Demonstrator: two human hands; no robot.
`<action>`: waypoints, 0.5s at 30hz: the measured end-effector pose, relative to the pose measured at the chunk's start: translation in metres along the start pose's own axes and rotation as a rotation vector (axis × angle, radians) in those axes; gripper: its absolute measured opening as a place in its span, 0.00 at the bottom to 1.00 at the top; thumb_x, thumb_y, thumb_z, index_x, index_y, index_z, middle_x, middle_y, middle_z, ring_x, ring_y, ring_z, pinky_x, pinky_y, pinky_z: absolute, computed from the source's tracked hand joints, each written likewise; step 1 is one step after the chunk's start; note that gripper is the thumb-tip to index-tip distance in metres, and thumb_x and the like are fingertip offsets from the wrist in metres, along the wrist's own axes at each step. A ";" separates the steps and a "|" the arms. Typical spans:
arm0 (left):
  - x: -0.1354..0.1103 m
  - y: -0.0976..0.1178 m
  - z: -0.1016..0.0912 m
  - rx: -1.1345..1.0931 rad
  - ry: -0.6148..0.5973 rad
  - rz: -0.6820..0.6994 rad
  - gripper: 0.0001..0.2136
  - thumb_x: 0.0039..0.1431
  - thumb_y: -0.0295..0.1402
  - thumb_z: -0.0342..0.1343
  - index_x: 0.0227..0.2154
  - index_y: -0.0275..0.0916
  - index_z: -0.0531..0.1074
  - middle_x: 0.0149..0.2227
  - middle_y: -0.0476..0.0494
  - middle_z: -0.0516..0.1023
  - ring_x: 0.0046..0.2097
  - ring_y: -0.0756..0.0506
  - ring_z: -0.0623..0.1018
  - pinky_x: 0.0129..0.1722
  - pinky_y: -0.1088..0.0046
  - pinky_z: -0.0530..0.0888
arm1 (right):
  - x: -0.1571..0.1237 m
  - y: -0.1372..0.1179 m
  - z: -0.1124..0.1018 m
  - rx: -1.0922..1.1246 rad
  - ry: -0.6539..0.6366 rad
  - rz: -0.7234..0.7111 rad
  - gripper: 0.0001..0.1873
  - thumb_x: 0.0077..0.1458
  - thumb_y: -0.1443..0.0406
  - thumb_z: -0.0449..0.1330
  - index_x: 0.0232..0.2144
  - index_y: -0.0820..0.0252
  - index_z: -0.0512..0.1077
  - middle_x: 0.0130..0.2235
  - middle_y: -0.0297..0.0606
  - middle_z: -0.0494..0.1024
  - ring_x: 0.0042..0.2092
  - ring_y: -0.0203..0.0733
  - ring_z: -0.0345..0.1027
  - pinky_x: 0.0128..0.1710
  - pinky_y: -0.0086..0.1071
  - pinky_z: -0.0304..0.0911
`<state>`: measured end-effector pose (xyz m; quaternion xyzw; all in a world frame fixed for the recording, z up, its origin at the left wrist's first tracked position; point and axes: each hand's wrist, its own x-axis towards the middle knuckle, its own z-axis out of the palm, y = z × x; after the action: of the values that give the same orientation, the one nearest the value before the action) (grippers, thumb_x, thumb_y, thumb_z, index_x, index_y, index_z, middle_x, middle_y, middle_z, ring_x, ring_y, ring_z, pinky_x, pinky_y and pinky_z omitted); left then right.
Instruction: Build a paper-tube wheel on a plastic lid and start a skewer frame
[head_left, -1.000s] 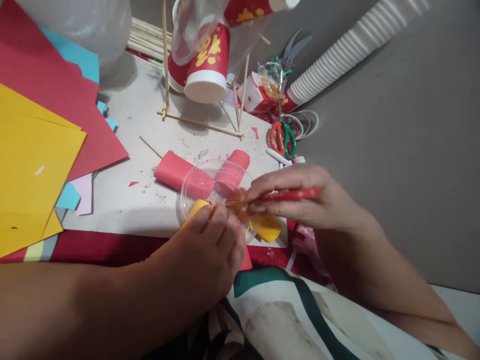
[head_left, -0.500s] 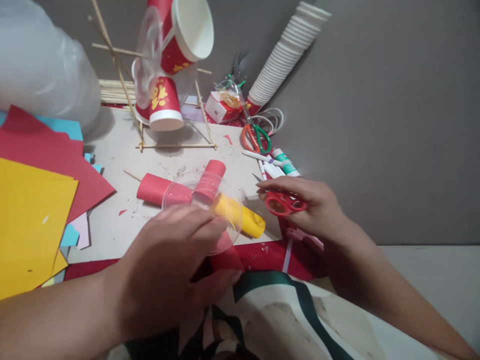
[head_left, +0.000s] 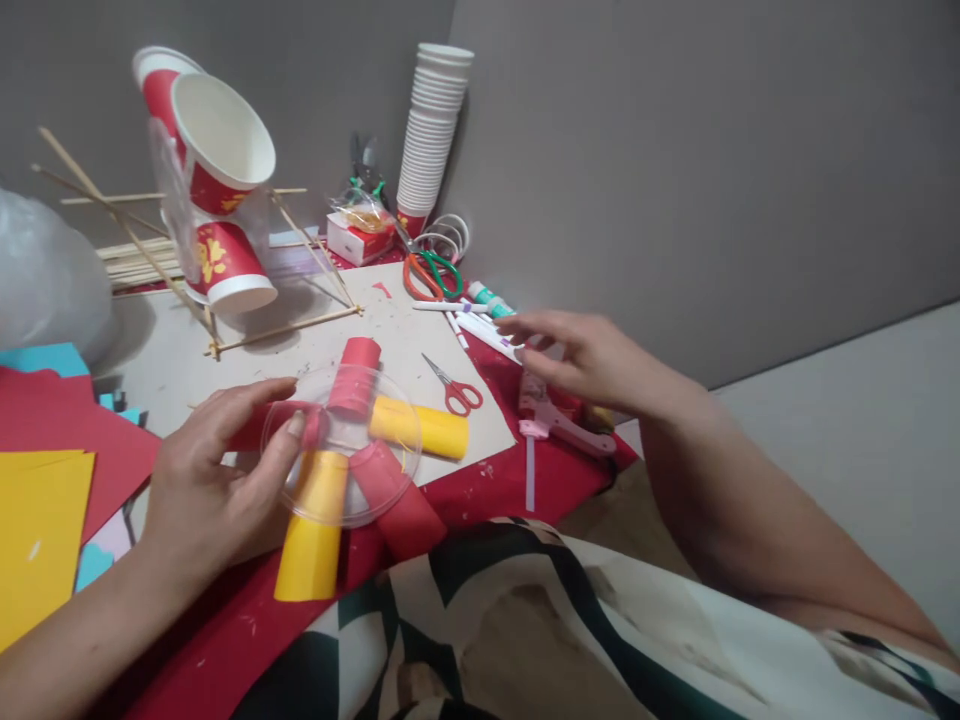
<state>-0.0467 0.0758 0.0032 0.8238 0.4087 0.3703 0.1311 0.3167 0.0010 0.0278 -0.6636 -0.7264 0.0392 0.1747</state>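
Note:
My left hand [head_left: 225, 465] is closed on the left edge of a clear plastic lid [head_left: 352, 518], with the thumb against a red paper tube on it. More paper tubes fan out around the lid: an upper red tube [head_left: 357, 365], a right yellow tube [head_left: 439, 432], a lower yellow tube [head_left: 307, 555] and a lower red tube [head_left: 409, 515]. My right hand [head_left: 581, 355] holds nothing, fingers apart, just above a pink hot glue gun [head_left: 562, 422]. Small red-handled scissors [head_left: 456, 390] lie on the board, to the right of the lid.
Paper cups [head_left: 229, 145] and a stick frame [head_left: 289, 332] stand behind on a pale board [head_left: 300, 345]. A tall cup stack [head_left: 431, 130], orange-and-green scissors [head_left: 431, 275] and markers [head_left: 480, 325] sit at the back. Coloured paper [head_left: 41, 535] lies left, by a white plastic bag [head_left: 49, 280].
My right hand has let go of the red scissors, which now lie on the board, and is over the glue gun. My left hand has shifted to the lid's left side. The view has turned right.

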 end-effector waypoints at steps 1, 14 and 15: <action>0.000 0.000 0.000 0.005 0.001 -0.012 0.11 0.60 0.40 0.58 0.44 0.45 0.76 0.44 0.47 0.82 0.44 0.43 0.81 0.46 0.66 0.77 | 0.000 0.002 -0.005 0.018 0.024 0.061 0.20 0.59 0.60 0.54 0.50 0.59 0.75 0.45 0.44 0.82 0.38 0.46 0.76 0.41 0.40 0.72; 0.022 0.009 -0.017 -0.269 -0.229 -0.402 0.19 0.56 0.47 0.60 0.45 0.41 0.76 0.47 0.43 0.82 0.49 0.41 0.79 0.50 0.67 0.75 | 0.154 0.001 0.036 -0.223 -0.161 0.327 0.19 0.57 0.58 0.57 0.43 0.65 0.77 0.43 0.51 0.80 0.43 0.51 0.73 0.38 0.37 0.64; 0.028 0.007 -0.019 -0.296 -0.259 -0.436 0.21 0.55 0.49 0.60 0.46 0.40 0.76 0.47 0.42 0.82 0.49 0.40 0.79 0.49 0.66 0.75 | 0.160 0.001 0.041 -0.229 -0.186 0.339 0.19 0.55 0.57 0.59 0.42 0.66 0.77 0.43 0.53 0.80 0.43 0.54 0.73 0.38 0.38 0.65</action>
<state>-0.0451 0.0907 0.0340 0.7289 0.4976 0.2807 0.3772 0.2962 0.1651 0.0216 -0.7852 -0.6172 0.0465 0.0214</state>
